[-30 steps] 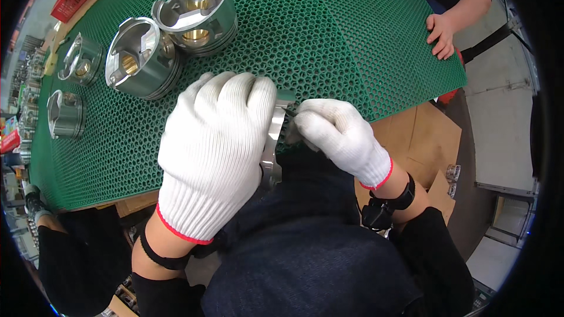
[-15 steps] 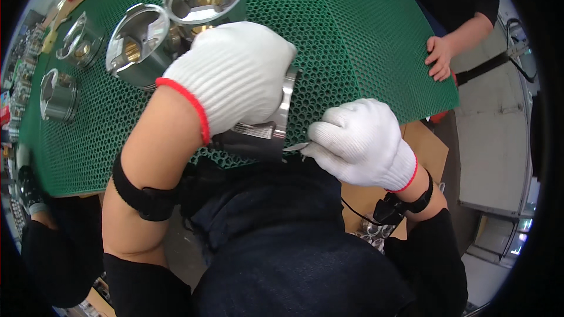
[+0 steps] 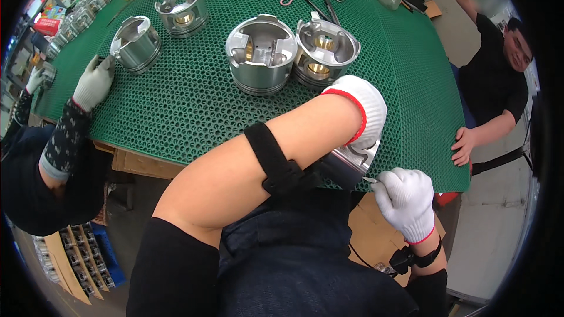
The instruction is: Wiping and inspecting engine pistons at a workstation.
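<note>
Beyond your left forearm, four silver pistons (image 3: 261,76) stand on the green mat (image 3: 194,94), two close together and two farther left. Your left hand (image 3: 363,108) is closed over a fifth piston (image 3: 346,167), tilted at the mat's near edge; the fingertips are hidden. Apart from it, your right hand (image 3: 406,202), fingers curled tight, pinches one small pointed metal tool (image 3: 370,180) just beside that piston.
</note>
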The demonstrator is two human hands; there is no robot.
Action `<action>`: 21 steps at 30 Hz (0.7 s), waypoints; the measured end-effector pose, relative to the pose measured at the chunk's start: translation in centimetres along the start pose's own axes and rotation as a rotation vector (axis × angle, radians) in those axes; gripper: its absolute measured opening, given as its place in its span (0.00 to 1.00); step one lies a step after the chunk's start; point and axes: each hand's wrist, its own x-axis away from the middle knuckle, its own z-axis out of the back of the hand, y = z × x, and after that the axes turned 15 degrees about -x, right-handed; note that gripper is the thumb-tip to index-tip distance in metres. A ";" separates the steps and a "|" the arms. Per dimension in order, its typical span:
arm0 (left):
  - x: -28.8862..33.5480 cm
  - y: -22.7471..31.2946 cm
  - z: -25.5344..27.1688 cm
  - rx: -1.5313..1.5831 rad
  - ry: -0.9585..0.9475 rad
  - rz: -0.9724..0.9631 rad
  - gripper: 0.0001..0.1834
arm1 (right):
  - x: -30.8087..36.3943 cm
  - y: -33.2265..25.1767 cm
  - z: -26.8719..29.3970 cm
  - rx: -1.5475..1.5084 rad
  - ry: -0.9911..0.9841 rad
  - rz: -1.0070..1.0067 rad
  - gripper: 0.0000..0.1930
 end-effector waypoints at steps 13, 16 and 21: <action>-2.9 0.6 -0.5 -0.212 -0.002 0.034 0.19 | 2.6 1.4 -1.2 -0.383 0.040 -0.114 0.12; -1.7 0.4 -0.1 -0.228 -0.031 0.079 0.21 | 0.6 1.4 -1.3 -0.329 0.168 -0.065 0.12; -1.7 0.9 -0.1 -0.256 -0.033 0.081 0.22 | -0.1 2.0 -1.1 -0.154 0.057 0.016 0.13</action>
